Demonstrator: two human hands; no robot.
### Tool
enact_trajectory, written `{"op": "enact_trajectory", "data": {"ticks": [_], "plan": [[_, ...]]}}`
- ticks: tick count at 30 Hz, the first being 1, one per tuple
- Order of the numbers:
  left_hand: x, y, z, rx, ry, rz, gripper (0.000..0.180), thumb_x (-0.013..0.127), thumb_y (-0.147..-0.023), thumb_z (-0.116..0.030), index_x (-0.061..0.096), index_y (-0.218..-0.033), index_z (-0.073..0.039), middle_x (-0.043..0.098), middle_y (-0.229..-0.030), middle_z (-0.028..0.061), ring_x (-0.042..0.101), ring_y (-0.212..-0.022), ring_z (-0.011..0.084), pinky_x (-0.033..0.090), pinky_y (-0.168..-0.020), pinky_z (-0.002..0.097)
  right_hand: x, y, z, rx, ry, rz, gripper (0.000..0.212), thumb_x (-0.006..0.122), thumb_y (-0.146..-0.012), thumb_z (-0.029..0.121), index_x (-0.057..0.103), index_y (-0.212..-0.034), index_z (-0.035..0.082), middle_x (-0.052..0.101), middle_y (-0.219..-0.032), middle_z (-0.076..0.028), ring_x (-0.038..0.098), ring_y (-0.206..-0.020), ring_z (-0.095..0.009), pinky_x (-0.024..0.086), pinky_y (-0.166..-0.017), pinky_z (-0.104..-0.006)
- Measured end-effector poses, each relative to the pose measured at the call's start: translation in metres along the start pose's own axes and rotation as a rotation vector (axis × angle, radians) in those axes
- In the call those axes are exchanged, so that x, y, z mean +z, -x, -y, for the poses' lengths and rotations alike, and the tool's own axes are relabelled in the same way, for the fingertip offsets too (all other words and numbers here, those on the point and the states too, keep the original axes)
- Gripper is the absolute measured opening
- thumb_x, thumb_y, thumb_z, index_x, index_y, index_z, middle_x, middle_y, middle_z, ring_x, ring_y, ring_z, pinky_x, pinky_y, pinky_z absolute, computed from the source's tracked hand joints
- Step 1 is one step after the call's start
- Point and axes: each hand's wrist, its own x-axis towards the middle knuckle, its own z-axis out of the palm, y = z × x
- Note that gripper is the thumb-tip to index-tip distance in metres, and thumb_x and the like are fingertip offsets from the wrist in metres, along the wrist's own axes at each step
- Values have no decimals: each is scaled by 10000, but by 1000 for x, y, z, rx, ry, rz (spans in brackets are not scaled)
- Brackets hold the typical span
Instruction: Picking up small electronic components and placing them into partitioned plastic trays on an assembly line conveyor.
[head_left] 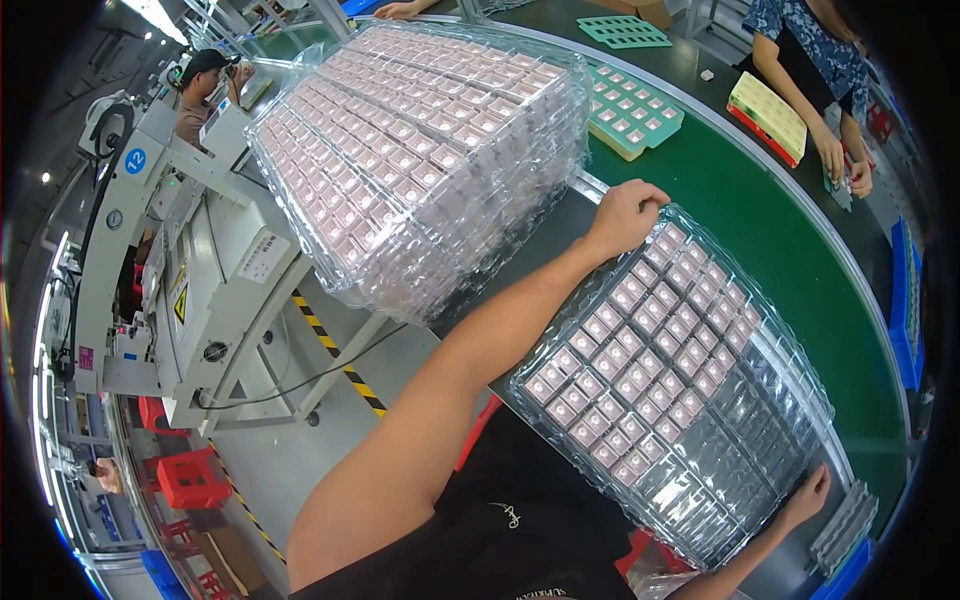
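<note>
A clear plastic blister tray (pixel 745 420) lies in front of me on the dark table, its far part filled with small pinkish square parts (pixel 640 340) and its near right part with empty pockets. My left hand (pixel 625 215) grips the tray's far corner. My right hand (pixel 808 497) holds the tray's near right edge. Behind the left hand stands a tall stack of filled clear trays (pixel 420 140).
A green conveyor belt (pixel 800 250) curves past on the right. On it sit green trays (pixel 630 115) holding parts. A person across the belt handles a yellow and red tray (pixel 768 115). Grey machinery (pixel 200 270) and red stools (pixel 190 478) stand to the left below.
</note>
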Motion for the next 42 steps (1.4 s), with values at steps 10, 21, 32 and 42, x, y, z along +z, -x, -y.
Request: {"op": "enact_trajectory", "data": {"ticks": [10,21,32,42], "plan": [[1,-2,0,18,17,5,186,564,-857,-41,722,-950,-13,693,-881,125,663,-763,223,510,-684,319,-2,-5,-8,5,26,15,346,544,-1008,253,641,-1172,-36,678,-1100,-96,605,-993,-160,444,-913,-276],[1,0,-1,16,7,8,179,569,-860,-43,721,-950,-16,697,-893,125,667,-770,224,511,-689,318,-1,-3,-9,-12,0,-7,343,559,-1002,255,646,-1172,-31,682,-1081,-85,609,-966,-152,454,-888,-269],[-2,1,-4,4,-2,16,180,571,-858,-48,725,-948,-22,696,-888,123,669,-767,225,510,-684,321,-3,1,-4,22,-6,-1,338,561,-1004,255,648,-1166,-29,674,-1040,-60,583,-921,-121,447,-844,-248],[-5,1,-2,15,3,1,190,562,-854,-43,723,-951,-18,699,-899,127,673,-785,229,512,-692,324,1,1,-4,0,-8,-5,338,558,-1003,251,647,-1169,-30,677,-1067,-66,593,-951,-128,449,-866,-255]]}}
